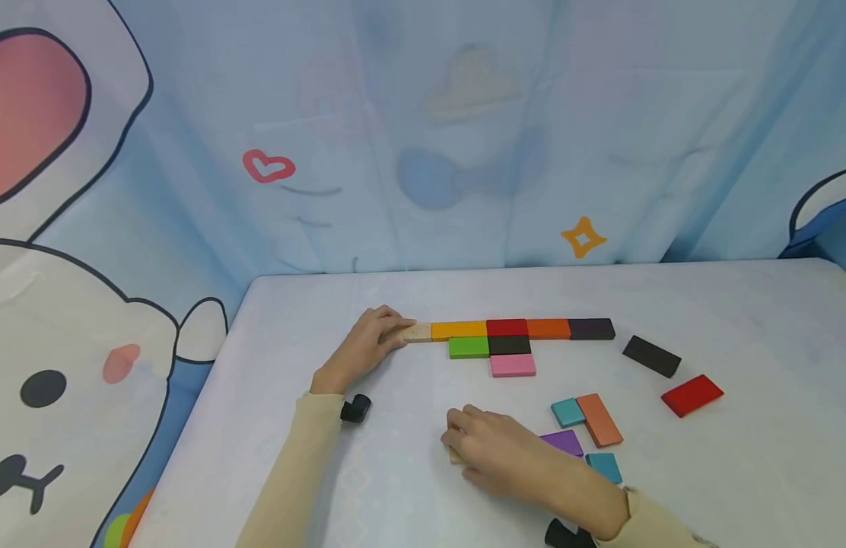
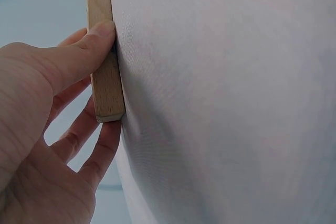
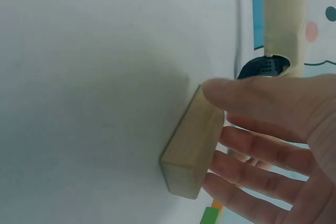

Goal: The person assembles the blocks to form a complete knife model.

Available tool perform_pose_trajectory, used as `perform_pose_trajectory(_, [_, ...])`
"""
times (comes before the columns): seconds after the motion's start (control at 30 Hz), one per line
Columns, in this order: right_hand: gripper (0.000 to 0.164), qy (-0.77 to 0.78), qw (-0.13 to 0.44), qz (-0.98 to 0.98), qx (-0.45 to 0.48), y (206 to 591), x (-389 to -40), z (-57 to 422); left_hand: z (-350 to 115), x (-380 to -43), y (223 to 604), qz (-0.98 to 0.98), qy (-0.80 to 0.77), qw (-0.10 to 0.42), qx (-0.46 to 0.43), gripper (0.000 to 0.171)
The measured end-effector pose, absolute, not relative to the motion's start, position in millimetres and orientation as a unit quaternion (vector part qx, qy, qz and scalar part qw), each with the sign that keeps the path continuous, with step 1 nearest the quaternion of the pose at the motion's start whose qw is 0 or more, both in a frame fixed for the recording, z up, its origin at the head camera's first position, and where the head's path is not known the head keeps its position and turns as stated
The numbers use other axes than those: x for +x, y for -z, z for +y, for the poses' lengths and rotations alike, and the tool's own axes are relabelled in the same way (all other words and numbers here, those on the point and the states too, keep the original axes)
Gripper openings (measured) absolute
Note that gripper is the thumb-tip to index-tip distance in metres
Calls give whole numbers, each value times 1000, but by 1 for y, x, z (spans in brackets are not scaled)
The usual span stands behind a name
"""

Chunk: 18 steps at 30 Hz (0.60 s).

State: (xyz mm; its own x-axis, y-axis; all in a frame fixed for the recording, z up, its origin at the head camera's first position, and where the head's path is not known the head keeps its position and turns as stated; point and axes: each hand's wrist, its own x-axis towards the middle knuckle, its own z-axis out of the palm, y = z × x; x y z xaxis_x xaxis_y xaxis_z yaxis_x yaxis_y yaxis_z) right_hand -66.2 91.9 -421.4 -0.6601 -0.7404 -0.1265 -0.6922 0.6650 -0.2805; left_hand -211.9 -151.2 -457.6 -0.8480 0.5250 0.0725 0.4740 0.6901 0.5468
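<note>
My left hand (image 1: 361, 350) pinches a plain wooden block (image 1: 418, 332) between thumb and fingers. This block lies at the left end of a row, followed by a yellow block (image 1: 459, 330), a red one (image 1: 507, 327), an orange one (image 1: 548, 329) and a black one (image 1: 591, 329). Against the row's near side lie a green block (image 1: 468, 348) and another black one (image 1: 509, 345), with a pink block (image 1: 513, 366) below. Nearer to me, my right hand (image 1: 508, 457) grips a second plain wooden block (image 3: 191, 145), thumb on one side and fingers on the other; the hand mostly hides it in the head view.
Right of the row lie a loose black block (image 1: 652, 356) and a red block (image 1: 692, 396). Beside the right forearm are an orange block (image 1: 599, 420), two teal blocks (image 1: 568, 412) and a partly covered purple block (image 1: 565, 442). A patterned blue curtain (image 1: 464, 152) hangs behind the table.
</note>
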Motion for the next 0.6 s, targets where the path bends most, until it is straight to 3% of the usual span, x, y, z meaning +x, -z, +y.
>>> perform_pose_trajectory(0.2, [35,86,98,904,-407,427,-65,92,-152,-212,458,919,-284,46,270,38])
perform_pose_trajectory(0.43, [41,123,128,905,-387,428,-71,96,-152,-212,458,917,-287,49,272,38])
perform_pose_trajectory(0.6, [32,134,129,890,-417,427,-81,102,-151,-212,457,918,-283,46,273,38])
